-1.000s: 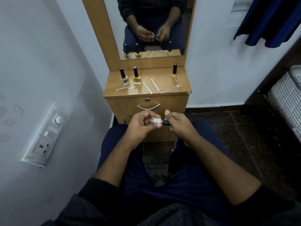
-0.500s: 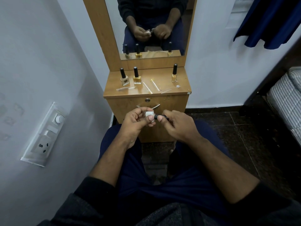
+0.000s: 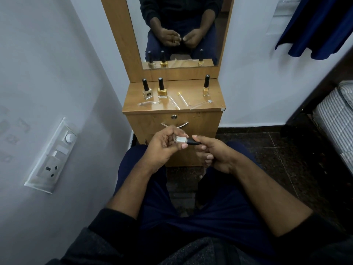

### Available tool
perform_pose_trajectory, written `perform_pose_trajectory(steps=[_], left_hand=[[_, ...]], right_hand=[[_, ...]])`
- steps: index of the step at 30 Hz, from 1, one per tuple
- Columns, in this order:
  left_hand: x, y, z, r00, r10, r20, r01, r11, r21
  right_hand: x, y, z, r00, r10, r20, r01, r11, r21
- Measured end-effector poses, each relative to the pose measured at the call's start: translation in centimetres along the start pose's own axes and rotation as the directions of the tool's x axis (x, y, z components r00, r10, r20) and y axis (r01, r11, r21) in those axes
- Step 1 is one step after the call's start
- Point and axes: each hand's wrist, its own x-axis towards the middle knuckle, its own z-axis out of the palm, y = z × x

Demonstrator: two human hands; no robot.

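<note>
Navy cloth of the lap (image 3: pixel 191 217) lies nearest, and just above the knees the two hands meet. The left hand (image 3: pixel 164 148) curls round a small white bottle (image 3: pixel 180 140), which lies on its side with the neck pointing right. The right hand (image 3: pixel 214 155) pinches the black cap (image 3: pixel 193 143) in its fingertips. Half a second ago that hand lay knuckles-up over the cap — now it has rolled, so its curled fingertips show, and the bottle has sunk a little toward the lap. I judge this to be a turn of the wrist, unscrewing the cap. Cap and neck still touch, and I cannot tell whether the thread has let go. Farther off, the wooden dresser top (image 3: pixel 191 87) carries a gold polish bottle (image 3: pixel 162 91) and clear tubes (image 3: pixel 174 102) — behind them stands the mirror (image 3: pixel 181 20).
</note>
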Motion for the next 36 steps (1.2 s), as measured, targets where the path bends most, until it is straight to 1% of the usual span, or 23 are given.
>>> perform_pose_trajectory(steps=[1,2,3,4,5,6,7,8,10,12,14,15,16,19,22,23,25,27,28,30,32,34,36], left_hand=[[0.0,-0.1,0.0,1.000,-0.012,-0.002,0.012,1.000,0.008],[0.0,-0.2,0.1,0.999,-0.027,-0.016,0.028,0.999,0.023],[0.0,-0.3,0.2,0.998,-0.044,-0.037,0.045,0.998,0.035],[0.1,-0.4,0.3,0.996,-0.063,-0.056,0.065,0.997,0.036],[0.1,-0.5,0.4,0.994,-0.081,-0.072,0.083,0.996,0.025],[0.2,-0.5,0.6,0.991,-0.097,-0.089,0.098,0.995,0.007],[0.3,-0.4,0.7,0.988,-0.111,-0.111,0.110,0.994,-0.017],[0.3,-0.4,0.7,0.984,-0.120,-0.130,0.116,0.992,-0.043],[0.3,-0.2,0.5,0.981,-0.129,-0.143,0.117,0.989,-0.086],[0.3,-0.1,0.2,0.984,-0.125,-0.129,0.113,0.989,-0.095],[0.4,-0.2,-0.1,0.987,-0.111,-0.112,0.102,0.991,-0.086],[0.4,-0.2,-0.2,0.989,-0.101,-0.108,0.093,0.992,-0.081],[0.4,-0.2,-0.3,0.990,-0.090,-0.109,0.082,0.994,-0.074],[0.5,-0.1,-0.4,0.991,-0.047,-0.126,0.044,0.999,-0.030],[0.4,0.0,-0.6,0.992,-0.023,-0.121,0.021,1.000,-0.024],[0.4,0.0,-0.6,0.993,-0.018,-0.120,0.016,1.000,-0.021],[0.4,-0.1,-0.7,0.993,0.004,-0.118,-0.004,1.000,0.000],[0.4,-0.2,-0.7,0.992,0.041,-0.118,-0.035,0.998,0.052],[0.4,-0.3,-0.7,0.992,0.061,-0.113,-0.050,0.994,0.099],[0.3,-0.2,-0.5,0.991,0.106,-0.084,-0.083,0.967,0.240],[0.2,0.1,-0.2,0.987,0.157,-0.038,-0.133,0.922,0.363],[0.3,0.4,0.1,0.979,0.205,-0.012,-0.182,0.894,0.410],[0.4,0.5,0.1,0.972,0.234,-0.005,-0.210,0.884,0.417]], right_hand=[[0.0,0.1,0.2,0.998,-0.031,-0.059,0.026,0.996,-0.085],[0.1,0.2,0.6,0.984,-0.118,-0.135,0.084,0.969,-0.232],[0.3,0.4,0.9,0.944,-0.261,-0.201,0.158,0.895,-0.418],[0.4,0.6,1.0,0.876,-0.430,-0.220,0.218,0.759,-0.613],[0.6,0.7,1.0,0.802,-0.569,-0.183,0.246,0.593,-0.766],[0.7,0.8,1.1,0.747,-0.653,-0.123,0.248,0.446,-0.860],[0.7,0.8,1.1,0.711,-0.700,-0.070,0.245,0.339,-0.908],[0.8,0.7,1.1,0.683,-0.730,-0.031,0.244,0.268,-0.932],[0.9,0.7,1.2,0.630,-0.776,0.024,0.243,0.168,-0.955],[1.0,0.7,1.3,0.606,-0.794,0.051,0.229,0.113,-0.967],[1.1,0.9,1.3,0.630,-0.776,0.031,0.214,0.135,-0.967],[1.3,0.9,1.3,0.650,-0.760,0.009,0.216,0.173,-0.961],[1.4,1.0,1.3,0.677,-0.736,-0.020,0.225,0.234,-0.946],[1.7,1.3,1.4,0.759,-0.645,-0.093,0.293,0.466,-0.835],[1.7,1.3,1.6,0.799,-0.586,-0.132,0.328,0.609,-0.722],[1.6,1.2,1.9,0.817,-0.557,-0.148,0.335,0.668,-0.664],[1.4,0.8,2.5,0.870,-0.458,-0.182,0.322,0.808,-0.493],[1.3,0.3,2.8,0.941,-0.270,-0.203,0.206,0.936,-0.286],[1.2,0.1,2.7,0.972,-0.153,-0.179,0.122,0.977,-0.177],[1.1,-0.1,2.2,0.996,0.048,-0.073,-0.044,0.998,0.046],[1.1,-0.3,1.4,0.988,0.152,0.013,-0.152,0.971,0.186],[0.9,-0.4,0.9,0.984,0.172,0.049,-0.179,0.956,0.233],[0.8,-0.3,1.0,0.991,0.130,0.036,-0.134,0.966,0.220]])
